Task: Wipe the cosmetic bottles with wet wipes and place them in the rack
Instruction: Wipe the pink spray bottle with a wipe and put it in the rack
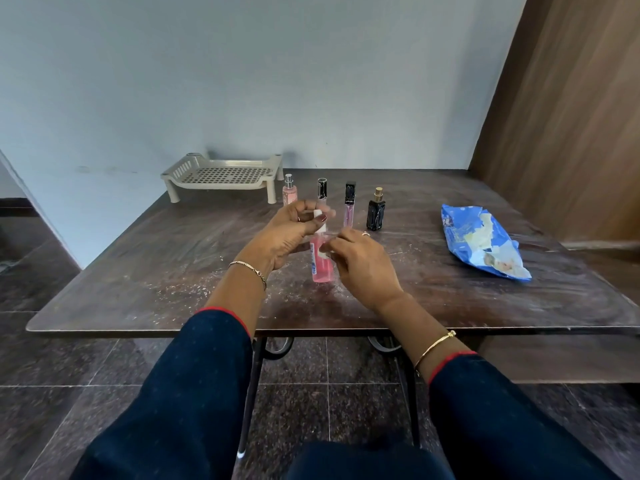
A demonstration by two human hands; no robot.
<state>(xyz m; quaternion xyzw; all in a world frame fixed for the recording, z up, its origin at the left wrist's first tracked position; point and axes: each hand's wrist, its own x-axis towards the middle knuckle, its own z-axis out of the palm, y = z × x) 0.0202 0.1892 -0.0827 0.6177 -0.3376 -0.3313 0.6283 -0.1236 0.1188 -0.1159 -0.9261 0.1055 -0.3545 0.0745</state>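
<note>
Pink bottle [322,266], upright at mid-tabletop, caught between both hands! Left hand [287,237] fingers [304,205] curl round its white top; right hand [363,268] fingers [341,237] pinch at its shoulder. A wipe under them? Can't tell. Smart play: pin the top and wipe down the body, turning it. Behind stand four more bottles [349,206], with the rack [221,174] back left and the blue wipes pack [485,244] right. The dark tabletop [138,271] is scuffed, streaked white. Pale wall, wooden panel, tiled floor.
</note>
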